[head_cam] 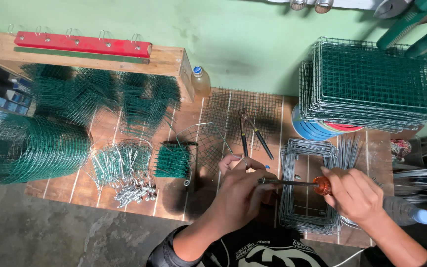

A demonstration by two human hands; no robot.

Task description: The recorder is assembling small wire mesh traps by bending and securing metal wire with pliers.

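While the left hand (240,190) pinches wire (238,159), the right hand (354,193) grips a screwdriver (297,183).

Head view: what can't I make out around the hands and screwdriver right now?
- Screwdriver tip: covered by the left hand.
- What the left hand's fingers pinch: hidden inside the grip; only a thin wire loop shows.
- Screwdriver handle: mostly wrapped by the right hand.
- Plastic bottle: partly behind the right wrist.
- Green tools: cut off by the top edge.

Both forearms reach forward and angle inward. The left hand (240,190) is curled, fingers pinched together at their tips. The right hand (354,193) is closed in a fist-like grip, knuckles up.
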